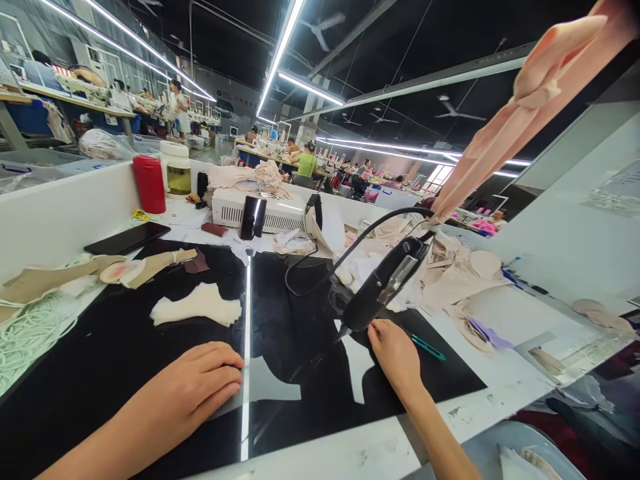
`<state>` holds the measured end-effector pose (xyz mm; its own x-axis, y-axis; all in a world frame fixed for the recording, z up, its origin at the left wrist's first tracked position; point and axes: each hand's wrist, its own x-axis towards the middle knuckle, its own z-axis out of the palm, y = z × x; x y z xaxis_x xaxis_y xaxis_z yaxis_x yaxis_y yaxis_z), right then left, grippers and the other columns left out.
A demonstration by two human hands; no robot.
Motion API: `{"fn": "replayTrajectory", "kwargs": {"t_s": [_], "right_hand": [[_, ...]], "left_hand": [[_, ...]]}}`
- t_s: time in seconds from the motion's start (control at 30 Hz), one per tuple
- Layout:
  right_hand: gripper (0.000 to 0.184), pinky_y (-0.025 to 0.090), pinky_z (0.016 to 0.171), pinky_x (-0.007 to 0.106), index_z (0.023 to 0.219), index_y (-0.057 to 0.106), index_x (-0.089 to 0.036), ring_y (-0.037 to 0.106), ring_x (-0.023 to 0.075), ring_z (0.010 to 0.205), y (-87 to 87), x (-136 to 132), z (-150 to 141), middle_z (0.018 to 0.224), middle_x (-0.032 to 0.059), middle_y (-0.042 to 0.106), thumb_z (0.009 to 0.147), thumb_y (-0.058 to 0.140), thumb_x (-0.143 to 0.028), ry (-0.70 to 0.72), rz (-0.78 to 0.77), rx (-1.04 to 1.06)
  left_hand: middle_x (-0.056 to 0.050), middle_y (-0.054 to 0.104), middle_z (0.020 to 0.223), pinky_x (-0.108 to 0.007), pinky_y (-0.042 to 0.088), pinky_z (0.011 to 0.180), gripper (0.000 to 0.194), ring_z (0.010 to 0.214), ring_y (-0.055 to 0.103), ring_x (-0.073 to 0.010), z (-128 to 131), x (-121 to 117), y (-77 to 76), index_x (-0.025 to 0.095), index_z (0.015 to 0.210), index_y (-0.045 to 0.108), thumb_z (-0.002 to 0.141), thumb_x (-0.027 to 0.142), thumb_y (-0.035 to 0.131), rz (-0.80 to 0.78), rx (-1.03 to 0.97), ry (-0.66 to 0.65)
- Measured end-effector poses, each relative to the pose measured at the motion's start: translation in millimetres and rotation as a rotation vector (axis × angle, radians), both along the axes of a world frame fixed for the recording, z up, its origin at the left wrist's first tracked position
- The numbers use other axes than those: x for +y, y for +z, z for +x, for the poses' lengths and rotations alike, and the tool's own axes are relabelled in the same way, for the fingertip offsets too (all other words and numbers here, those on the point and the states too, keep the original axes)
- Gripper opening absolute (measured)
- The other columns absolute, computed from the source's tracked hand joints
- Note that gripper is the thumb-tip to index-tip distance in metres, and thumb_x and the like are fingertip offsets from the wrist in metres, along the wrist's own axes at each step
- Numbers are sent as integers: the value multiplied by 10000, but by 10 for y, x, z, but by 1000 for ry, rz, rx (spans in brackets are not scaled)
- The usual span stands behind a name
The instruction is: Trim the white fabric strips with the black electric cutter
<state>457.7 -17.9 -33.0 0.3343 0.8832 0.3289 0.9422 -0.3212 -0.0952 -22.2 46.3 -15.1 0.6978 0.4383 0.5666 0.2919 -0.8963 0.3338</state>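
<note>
My left hand (200,383) lies on the black work surface (165,413), fingers together and extended over a grey, see-through flat piece (274,383). Close to the hanging black hand tool (383,287), my right hand (397,353) has its fingers curled in; whatever they pinch is hidden. The tool tilts down to a pointed tip and hangs by a knotted pink strap (480,153). Under that tip lies a pale cut piece (357,367), beside my right thumb. A cream fabric piece (197,305) rests farther back, beyond my left hand.
A teal-handled slim tool (427,347) lies right of my right hand. Fabric scraps (465,280) are heaped at the right. At the back stand a white vented box (280,213), a phone (253,217), a red container (149,185) and a jar (177,173). Green cord (35,340) lies left.
</note>
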Motion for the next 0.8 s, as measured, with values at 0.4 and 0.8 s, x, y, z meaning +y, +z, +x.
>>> {"fn": "replayTrajectory", "kwargs": {"t_s": [0.4, 0.8], "right_hand": [[356, 683, 1008, 488, 1391, 735, -218, 776, 267, 1176, -60, -14, 131, 1412, 105, 755, 1107, 766, -432, -57, 41, 161], [361, 679, 1022, 495, 1396, 735, -221, 773, 272, 1192, -105, -11, 165, 1427, 107, 750, 1107, 766, -434, -45, 92, 293]], "left_hand": [[4, 861, 1185, -217, 641, 1082, 334, 1135, 816, -162, 26, -6, 72, 272, 1096, 843, 1210, 323, 533, 14, -19, -7], [25, 871, 1196, -198, 647, 1084, 275, 1137, 836, -150, 1, 21, 168, 277, 1113, 839, 1188, 315, 577, 23, 25, 2]]}}
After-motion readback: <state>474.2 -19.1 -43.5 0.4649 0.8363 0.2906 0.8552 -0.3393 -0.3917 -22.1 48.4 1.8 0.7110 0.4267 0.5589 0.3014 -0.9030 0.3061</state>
